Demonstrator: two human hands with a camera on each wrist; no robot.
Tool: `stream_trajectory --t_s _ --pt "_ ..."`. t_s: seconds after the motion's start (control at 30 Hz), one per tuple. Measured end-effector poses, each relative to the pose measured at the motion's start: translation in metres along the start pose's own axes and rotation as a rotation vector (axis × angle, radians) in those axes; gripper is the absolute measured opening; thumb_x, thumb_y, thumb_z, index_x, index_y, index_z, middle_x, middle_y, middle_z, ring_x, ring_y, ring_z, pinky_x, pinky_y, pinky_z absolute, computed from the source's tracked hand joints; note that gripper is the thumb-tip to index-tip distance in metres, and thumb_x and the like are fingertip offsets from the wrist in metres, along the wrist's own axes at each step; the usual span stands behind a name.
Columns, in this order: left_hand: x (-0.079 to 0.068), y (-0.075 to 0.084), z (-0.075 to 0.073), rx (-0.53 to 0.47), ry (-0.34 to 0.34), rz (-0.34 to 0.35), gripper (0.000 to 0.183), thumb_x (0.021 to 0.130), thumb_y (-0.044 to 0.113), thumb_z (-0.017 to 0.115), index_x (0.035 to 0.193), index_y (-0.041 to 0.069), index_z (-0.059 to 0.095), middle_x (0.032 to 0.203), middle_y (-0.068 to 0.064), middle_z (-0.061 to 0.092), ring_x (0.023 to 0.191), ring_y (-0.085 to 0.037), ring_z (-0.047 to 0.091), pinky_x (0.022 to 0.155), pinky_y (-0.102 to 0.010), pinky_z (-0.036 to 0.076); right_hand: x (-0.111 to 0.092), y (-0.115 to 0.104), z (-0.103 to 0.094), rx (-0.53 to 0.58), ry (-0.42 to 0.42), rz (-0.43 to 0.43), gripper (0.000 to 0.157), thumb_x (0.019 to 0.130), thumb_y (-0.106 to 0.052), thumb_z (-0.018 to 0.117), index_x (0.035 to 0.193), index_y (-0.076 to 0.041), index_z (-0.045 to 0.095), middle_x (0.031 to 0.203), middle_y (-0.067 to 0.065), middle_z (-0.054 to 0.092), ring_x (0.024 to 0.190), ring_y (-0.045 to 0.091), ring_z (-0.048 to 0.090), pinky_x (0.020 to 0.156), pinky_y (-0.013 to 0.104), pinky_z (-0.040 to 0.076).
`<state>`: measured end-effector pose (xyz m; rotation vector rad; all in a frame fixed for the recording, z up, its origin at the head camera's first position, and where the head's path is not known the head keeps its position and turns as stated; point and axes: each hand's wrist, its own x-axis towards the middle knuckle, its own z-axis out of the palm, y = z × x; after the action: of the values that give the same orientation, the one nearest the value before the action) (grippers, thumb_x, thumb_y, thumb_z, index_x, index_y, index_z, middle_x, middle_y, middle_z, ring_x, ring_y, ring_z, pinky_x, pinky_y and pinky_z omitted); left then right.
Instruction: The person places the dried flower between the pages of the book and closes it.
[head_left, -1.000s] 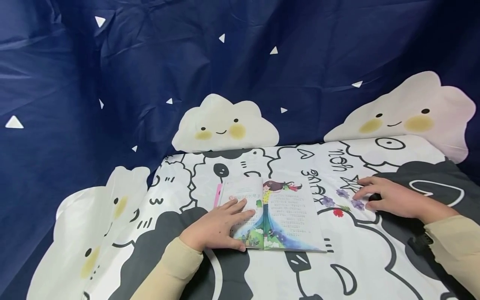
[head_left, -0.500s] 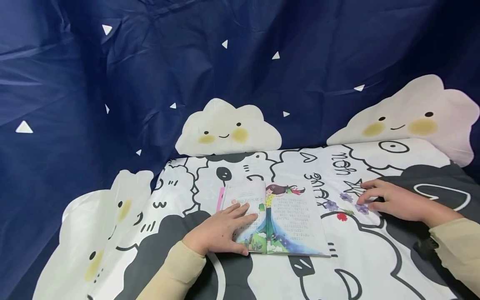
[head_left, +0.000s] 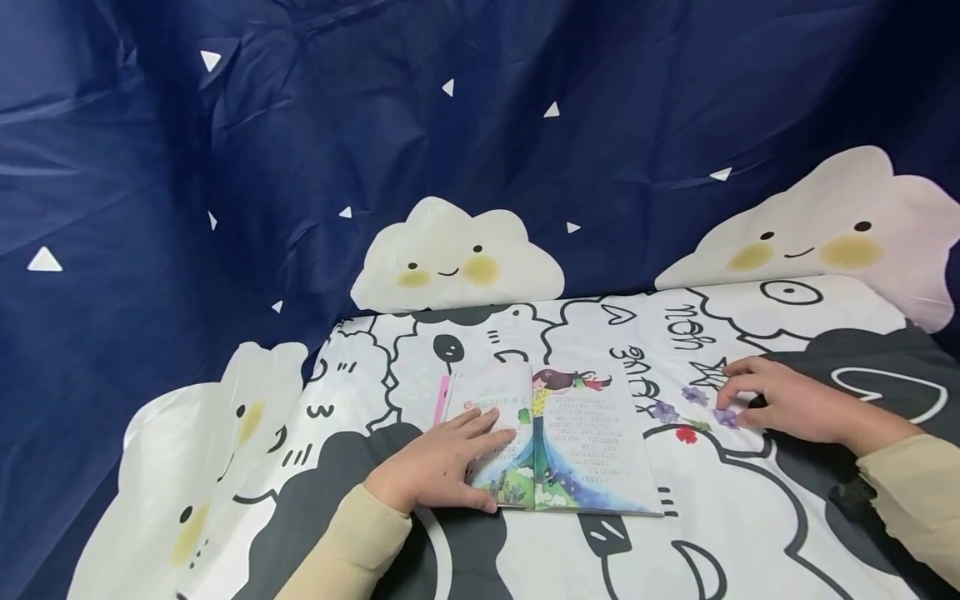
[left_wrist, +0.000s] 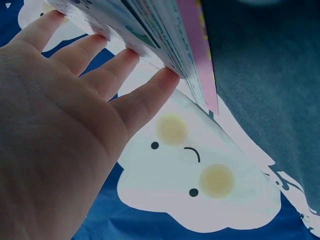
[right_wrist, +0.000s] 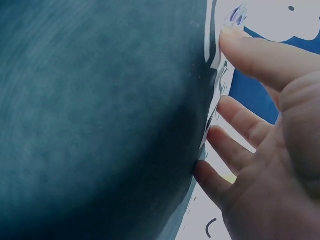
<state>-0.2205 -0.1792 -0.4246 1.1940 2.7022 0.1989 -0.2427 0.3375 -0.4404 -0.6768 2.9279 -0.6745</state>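
An open picture book with printed text and a painted figure in a blue gown lies on the patterned cloth. My left hand rests on its left page with fingers spread. In the left wrist view the fingertips press on the page beside the book's edge. My right hand is right of the book, fingers loosely bent, fingertips on the cloth beside small purple flowers. A red flower lies between the book and that hand. In the right wrist view, a purple flower shows by the thumb.
The black-and-white patterned cloth covers the surface. A pink strip sticks out along the book's left edge. Dark blue fabric with printed smiling clouds rises behind and at the left side.
The head view has shifted slightly, so everything sits a little lower and further right. Both hands keep nearly the same places on the book and beside the flowers.
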Motion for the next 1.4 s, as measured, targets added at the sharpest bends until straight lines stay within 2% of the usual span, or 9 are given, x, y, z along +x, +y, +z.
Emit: stream_trajectory --t_s 0.27,0.67,0.87,1.07,1.3,1.4 --pt "-0.001 -0.001 0.000 0.001 -0.001 -0.017 0.092 0.081 0.070 0.071 0.159 0.039 0.032 0.167 -0.001 0.023 0.152 -0.035 0.017 0.119 -0.052 0.024 0.002 0.003 -0.001 0.009 0.011 -0.015 0.029 0.082 -0.011 0.083 0.087 -0.034 0.066 0.133 0.025 0.051 0.119 0.049 0.049 0.088 0.057 0.043" --pt "-0.001 -0.001 0.003 0.008 -0.005 -0.005 0.093 0.081 0.070 0.071 0.159 0.037 0.033 0.167 -0.002 0.022 0.152 -0.034 0.018 0.119 -0.051 0.024 0.000 0.003 0.001 0.007 -0.009 0.021 0.027 0.087 -0.014 0.079 0.081 -0.035 0.064 0.133 0.025 0.052 0.120 0.049 0.050 0.089 0.058 0.043" --pt "-0.001 -0.002 0.003 0.012 -0.006 -0.005 0.093 0.081 0.070 0.071 0.159 0.037 0.033 0.167 -0.003 0.022 0.153 -0.033 0.017 0.119 -0.051 0.024 0.000 0.002 -0.001 -0.034 -0.004 0.024 0.023 0.088 -0.020 0.079 0.079 -0.035 0.064 0.128 0.019 0.055 0.115 0.041 0.055 0.087 0.048 0.045" --pt "-0.001 -0.001 0.001 0.006 -0.002 -0.003 0.092 0.082 0.069 0.070 0.159 0.036 0.032 0.167 -0.003 0.022 0.153 -0.034 0.017 0.119 -0.052 0.024 0.001 -0.001 -0.004 -0.045 0.038 0.009 0.028 0.088 -0.014 0.078 0.079 -0.037 0.065 0.123 0.013 0.057 0.111 0.034 0.058 0.084 0.037 0.045" --pt "-0.002 0.000 0.001 0.004 -0.006 -0.007 0.093 0.081 0.069 0.071 0.159 0.036 0.033 0.167 -0.002 0.022 0.153 -0.033 0.017 0.119 -0.053 0.024 0.004 -0.012 -0.005 -0.039 0.073 -0.041 0.034 0.088 -0.010 0.077 0.077 -0.040 0.063 0.121 0.009 0.059 0.111 0.030 0.058 0.082 0.035 0.045" --pt "-0.002 0.000 0.000 0.009 -0.003 -0.007 0.092 0.082 0.068 0.071 0.159 0.036 0.032 0.167 -0.002 0.023 0.153 -0.033 0.017 0.119 -0.052 0.024 0.008 -0.018 -0.006 -0.054 0.115 -0.071 0.034 0.088 -0.010 0.078 0.077 -0.039 0.063 0.114 0.003 0.060 0.105 0.023 0.058 0.080 0.032 0.045"
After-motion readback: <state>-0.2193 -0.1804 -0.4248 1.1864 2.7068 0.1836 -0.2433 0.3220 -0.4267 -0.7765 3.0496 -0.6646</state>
